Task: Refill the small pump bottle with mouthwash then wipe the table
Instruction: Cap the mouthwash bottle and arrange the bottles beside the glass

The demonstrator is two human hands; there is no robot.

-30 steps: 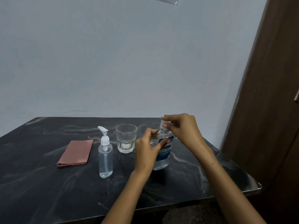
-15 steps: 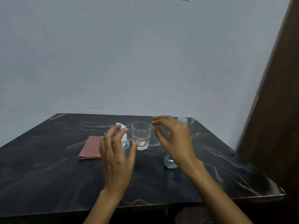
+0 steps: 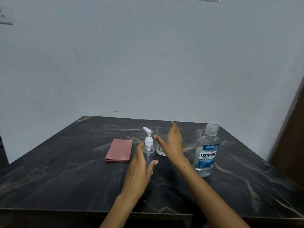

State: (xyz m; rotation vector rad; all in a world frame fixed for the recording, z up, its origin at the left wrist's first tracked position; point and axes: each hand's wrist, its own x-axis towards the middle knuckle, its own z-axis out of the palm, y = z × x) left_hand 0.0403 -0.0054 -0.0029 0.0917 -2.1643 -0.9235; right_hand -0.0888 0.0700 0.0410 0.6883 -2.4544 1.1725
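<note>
A dark counter (image 3: 65, 170) with a smooth, shiny top has pale and brown wavy lines running through it, like stone. On it stands a small pump bottle (image 3: 148, 151). It is clear plastic, tall and round, with a white pump top that has a long nose pointing up and to the left. It stands upright near the middle of the counter.

The left hand (image 3: 139, 171) is right at the small pump bottle. Its fingers (image 3: 139, 149) are apart and only a little bent, with the thumb on the right side of the bottle and the other fingers on the left side. I cannot tell if they touch the bottle yet.

The right hand (image 3: 171, 143) is up in front of a clear drinking glass (image 3: 161, 140), which stands just behind and to the right of the pump bottle. Its fingers are straight and spread apart, and it holds nothing.

The mouthwash bottle (image 3: 206, 149) stands upright well off to the right. It is clear, with a rounded body, a clear ridged cap and a blue and white label. There is clear liquid in it.

A pink folded cloth (image 3: 119, 152) lies flat to the left of the pump bottle. It is a soft rectangle.
</note>
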